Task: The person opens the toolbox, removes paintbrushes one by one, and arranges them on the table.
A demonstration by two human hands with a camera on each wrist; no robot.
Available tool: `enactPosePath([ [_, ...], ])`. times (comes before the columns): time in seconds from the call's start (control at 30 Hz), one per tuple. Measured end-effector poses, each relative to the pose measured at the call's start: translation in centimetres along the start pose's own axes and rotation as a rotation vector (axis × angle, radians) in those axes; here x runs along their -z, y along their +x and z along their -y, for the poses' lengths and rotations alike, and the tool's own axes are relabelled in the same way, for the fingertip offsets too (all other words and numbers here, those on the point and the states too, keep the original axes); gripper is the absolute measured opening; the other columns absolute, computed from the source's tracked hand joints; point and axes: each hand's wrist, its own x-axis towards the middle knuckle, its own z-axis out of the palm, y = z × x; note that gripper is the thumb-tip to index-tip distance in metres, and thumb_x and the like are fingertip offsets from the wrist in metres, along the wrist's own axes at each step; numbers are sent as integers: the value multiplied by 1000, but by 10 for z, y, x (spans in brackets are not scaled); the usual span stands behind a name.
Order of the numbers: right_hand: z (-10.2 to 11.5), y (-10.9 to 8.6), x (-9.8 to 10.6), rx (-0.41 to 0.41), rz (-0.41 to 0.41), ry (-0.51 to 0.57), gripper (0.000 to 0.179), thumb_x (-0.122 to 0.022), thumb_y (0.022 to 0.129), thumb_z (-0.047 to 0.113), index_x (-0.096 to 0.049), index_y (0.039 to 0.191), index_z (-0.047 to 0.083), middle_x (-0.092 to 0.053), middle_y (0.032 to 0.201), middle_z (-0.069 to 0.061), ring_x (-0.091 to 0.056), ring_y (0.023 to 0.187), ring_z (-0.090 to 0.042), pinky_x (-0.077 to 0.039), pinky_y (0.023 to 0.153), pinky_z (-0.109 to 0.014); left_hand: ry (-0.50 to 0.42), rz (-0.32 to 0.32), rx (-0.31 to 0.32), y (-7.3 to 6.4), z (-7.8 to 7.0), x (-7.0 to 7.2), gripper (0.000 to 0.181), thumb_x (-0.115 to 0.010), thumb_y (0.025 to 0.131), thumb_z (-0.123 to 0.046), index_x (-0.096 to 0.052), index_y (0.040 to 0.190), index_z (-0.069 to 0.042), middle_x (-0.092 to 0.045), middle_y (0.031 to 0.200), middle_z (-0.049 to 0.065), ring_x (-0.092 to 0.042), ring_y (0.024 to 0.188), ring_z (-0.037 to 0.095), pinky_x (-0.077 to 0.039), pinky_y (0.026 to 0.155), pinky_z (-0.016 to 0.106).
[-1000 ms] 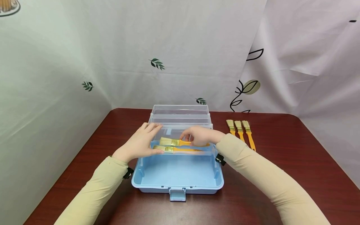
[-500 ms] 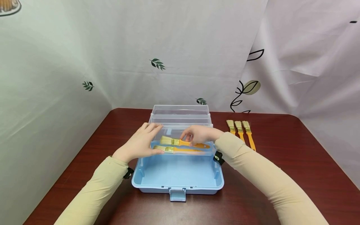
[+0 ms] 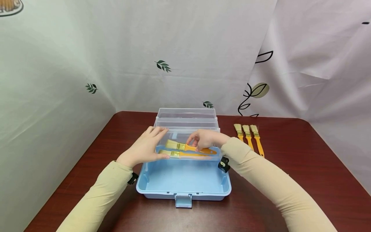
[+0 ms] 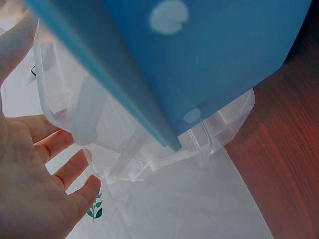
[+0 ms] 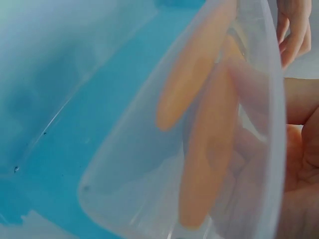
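Observation:
A light blue toolbox (image 3: 185, 177) stands on the table with its clear tiered trays folded up and back. Two paintbrushes with yellow handles lie in the front clear tray (image 3: 213, 158), bristles to the left. My right hand (image 3: 205, 140) pinches the handle of the rear paintbrush (image 3: 175, 145); the front paintbrush (image 3: 169, 153) lies alongside, nearer the tray's front wall. In the right wrist view both handles (image 5: 209, 149) show blurred through the tray wall. My left hand (image 3: 142, 146) holds the tray's left end, thumb in front and fingers (image 4: 72, 169) behind.
Three more paintbrushes (image 3: 258, 143) lie in a row on the dark red table (image 3: 290, 161), right of the toolbox. The toolbox latch (image 3: 183, 201) hangs down at the front. White printed cloth (image 3: 203, 58) encloses the table's back and sides.
My right hand and wrist have shifted slightly, and more of the rear paintbrush's handle end now shows. My left hand stays in place on the tray.

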Motion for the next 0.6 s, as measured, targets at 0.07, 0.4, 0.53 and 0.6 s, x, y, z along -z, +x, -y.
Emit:
enactPosePath([
  [0.07, 0, 0, 0, -8, 7, 22, 37, -60, 82, -9, -64, 111, 12, -58, 88, -5, -49, 72, -16, -43, 60, -22, -1, 0, 1, 0, 0, 0, 95, -78, 65, -53, -42, 138, -4, -47, 134, 9, -42, 113, 25, -42, 97, 43],
  [0.4, 0, -2, 3, -38, -2, 59, 34, -63, 83, -2, -64, 112, 16, -60, 94, -4, -51, 70, -15, -39, 54, -21, 4, 1, -3, 0, 2, -1, 95, -77, 65, -54, -41, 138, -4, -47, 133, 10, -42, 112, 25, -42, 97, 43],
  [0.53, 0, -5, 6, -29, 4, 83, 35, -62, 84, -2, -63, 114, 14, -59, 98, -5, -53, 76, -17, -40, 55, -21, 2, -2, -3, 0, 2, -2, 95, -77, 65, -54, -42, 138, -4, -47, 133, 9, -42, 112, 25, -42, 96, 43],
  [0.6, 1, -7, 7, -24, 9, 87, 35, -62, 84, -2, -62, 115, 14, -58, 99, -6, -53, 79, -17, -40, 56, -20, 1, -2, -1, 0, 2, -2, 95, -77, 65, -54, -42, 138, -4, -47, 134, 9, -42, 111, 25, -42, 96, 43],
])
